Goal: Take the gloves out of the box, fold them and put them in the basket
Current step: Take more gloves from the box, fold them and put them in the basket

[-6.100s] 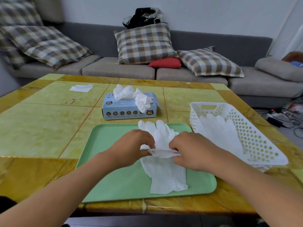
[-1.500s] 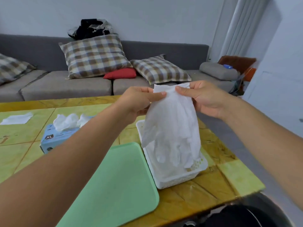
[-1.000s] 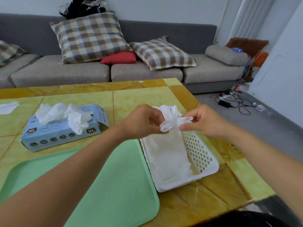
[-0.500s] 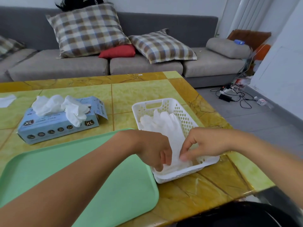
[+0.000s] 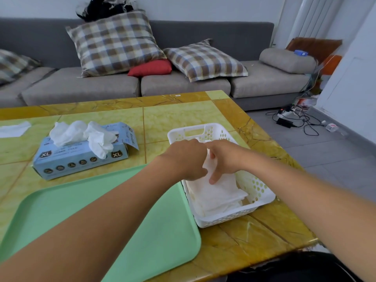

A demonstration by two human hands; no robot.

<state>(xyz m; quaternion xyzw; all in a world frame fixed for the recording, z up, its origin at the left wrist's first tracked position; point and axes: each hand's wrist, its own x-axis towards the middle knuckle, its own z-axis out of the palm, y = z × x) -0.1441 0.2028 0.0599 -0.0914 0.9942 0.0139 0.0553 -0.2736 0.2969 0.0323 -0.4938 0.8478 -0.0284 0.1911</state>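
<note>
Both hands were down in the white basket (image 5: 262,195) over the folded gloves (image 5: 217,195) lying inside it. The right hand (image 5: 225,157) touched them with loosely bent fingers — gripping nothing. The left hand (image 5: 188,159) curled beside it; I could not tell its grip. More gloves stuck out of the blue box (image 5: 81,157) — beyond the green tray (image 5: 101,216).

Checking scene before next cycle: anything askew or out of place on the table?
Two oddities. The glove box has its end flap torn open, with gloves bunched out of the top. A stray white sheet lies alone at the table's far left edge. The basket and tray look fine.
</note>
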